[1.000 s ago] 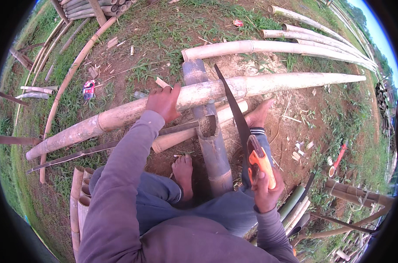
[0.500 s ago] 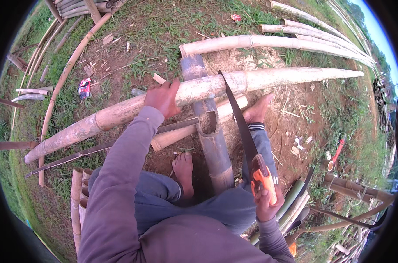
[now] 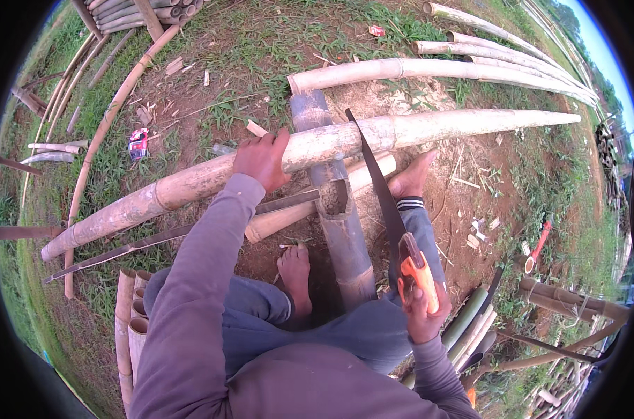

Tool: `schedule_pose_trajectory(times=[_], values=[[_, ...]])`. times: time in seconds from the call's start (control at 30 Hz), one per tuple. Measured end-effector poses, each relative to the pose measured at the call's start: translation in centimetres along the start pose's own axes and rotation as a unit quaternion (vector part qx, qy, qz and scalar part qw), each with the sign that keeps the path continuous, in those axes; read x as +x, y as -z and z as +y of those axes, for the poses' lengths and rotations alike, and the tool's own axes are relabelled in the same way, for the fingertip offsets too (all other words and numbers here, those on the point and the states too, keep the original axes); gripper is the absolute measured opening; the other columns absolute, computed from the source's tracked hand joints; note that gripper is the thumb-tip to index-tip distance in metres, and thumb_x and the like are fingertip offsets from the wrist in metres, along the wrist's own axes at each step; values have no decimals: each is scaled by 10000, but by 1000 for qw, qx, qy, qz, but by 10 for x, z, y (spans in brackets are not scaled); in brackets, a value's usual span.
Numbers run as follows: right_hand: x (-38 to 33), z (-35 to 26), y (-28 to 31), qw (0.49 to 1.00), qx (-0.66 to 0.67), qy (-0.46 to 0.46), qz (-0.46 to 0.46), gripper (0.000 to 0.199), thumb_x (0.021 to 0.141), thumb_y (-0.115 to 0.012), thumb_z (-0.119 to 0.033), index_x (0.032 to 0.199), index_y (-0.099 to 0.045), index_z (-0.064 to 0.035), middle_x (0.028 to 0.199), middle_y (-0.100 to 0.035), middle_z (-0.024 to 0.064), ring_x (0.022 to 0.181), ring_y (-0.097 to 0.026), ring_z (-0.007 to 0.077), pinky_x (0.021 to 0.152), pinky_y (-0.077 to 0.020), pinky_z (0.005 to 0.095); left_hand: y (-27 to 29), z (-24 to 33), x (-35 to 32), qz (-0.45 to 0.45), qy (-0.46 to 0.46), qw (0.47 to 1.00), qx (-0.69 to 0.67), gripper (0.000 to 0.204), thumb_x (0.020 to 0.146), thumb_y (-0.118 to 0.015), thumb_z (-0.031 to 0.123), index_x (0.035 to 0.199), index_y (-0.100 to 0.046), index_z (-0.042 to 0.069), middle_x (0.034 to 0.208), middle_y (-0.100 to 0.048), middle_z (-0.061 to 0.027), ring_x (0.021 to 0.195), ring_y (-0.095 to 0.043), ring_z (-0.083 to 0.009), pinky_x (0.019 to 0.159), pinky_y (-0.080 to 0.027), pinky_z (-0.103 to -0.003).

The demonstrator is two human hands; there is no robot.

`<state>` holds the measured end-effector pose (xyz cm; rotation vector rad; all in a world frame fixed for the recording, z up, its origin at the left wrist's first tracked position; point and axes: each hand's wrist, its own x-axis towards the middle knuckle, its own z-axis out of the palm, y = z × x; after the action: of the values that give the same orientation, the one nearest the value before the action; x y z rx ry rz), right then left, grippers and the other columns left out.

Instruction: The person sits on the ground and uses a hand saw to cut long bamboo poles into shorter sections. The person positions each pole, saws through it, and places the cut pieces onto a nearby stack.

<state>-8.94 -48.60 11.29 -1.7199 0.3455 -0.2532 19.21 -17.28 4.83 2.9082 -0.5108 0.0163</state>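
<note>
A long pale bamboo pole (image 3: pixel 191 189) lies across a thicker grey bamboo piece (image 3: pixel 347 241) in front of me. My left hand (image 3: pixel 262 159) grips the pole from above, left of where it crosses the grey piece. In my right hand (image 3: pixel 424 315) is a handsaw (image 3: pixel 384 192), held by its orange handle. Its dark blade slants up and away, and near its tip it meets the pole just right of the crossing. Whether the teeth have cut into the bamboo, I cannot tell. The grey piece has an opening in its upper side.
A shorter bamboo length (image 3: pixel 282 219) and a long thin dark strip (image 3: pixel 132 246) lie under the pole. Cut bamboo tubes (image 3: pixel 126 328) stand by my left side. More poles (image 3: pixel 393 68) rest at the far right. A red packet (image 3: pixel 138 144) and wood chips lie on the ground.
The handsaw and my right hand have shifted very slightly, the blade staying against the pole. My left hand keeps its hold on the bamboo. The whole view has moved a little.
</note>
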Motion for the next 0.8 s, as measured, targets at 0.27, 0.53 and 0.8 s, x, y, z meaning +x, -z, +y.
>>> schedule_pose_trajectory(times=[0.27,0.53,0.8], values=[[155,1,-92,983,-100,153,19,215,1067,-711,-169,972,-699,23,745,-658,-5,636,-528,44,554,-430,268,10,8,6,-26,-9,1000,-5,878,681,-949,305,1431,-542,97,1206,-723,-177,1154,-718,-395,972,-570,-514],[7,21,-3,997,-57,50,14,186,1059,-691,-129,1033,-693,56,855,-748,70,726,-652,101,640,-539,271,-5,0,1,28,-10,999,11,844,682,-933,290,1414,-545,127,1234,-711,-154,1134,-714,-400,961,-585,-504],[121,20,-78,998,-51,36,2,186,1031,-743,-138,960,-703,29,748,-671,23,698,-581,63,606,-470,291,6,-4,1,-18,5,1000,7,890,677,-938,332,1447,-536,140,1310,-705,-173,1100,-729,-429,959,-594,-520]])
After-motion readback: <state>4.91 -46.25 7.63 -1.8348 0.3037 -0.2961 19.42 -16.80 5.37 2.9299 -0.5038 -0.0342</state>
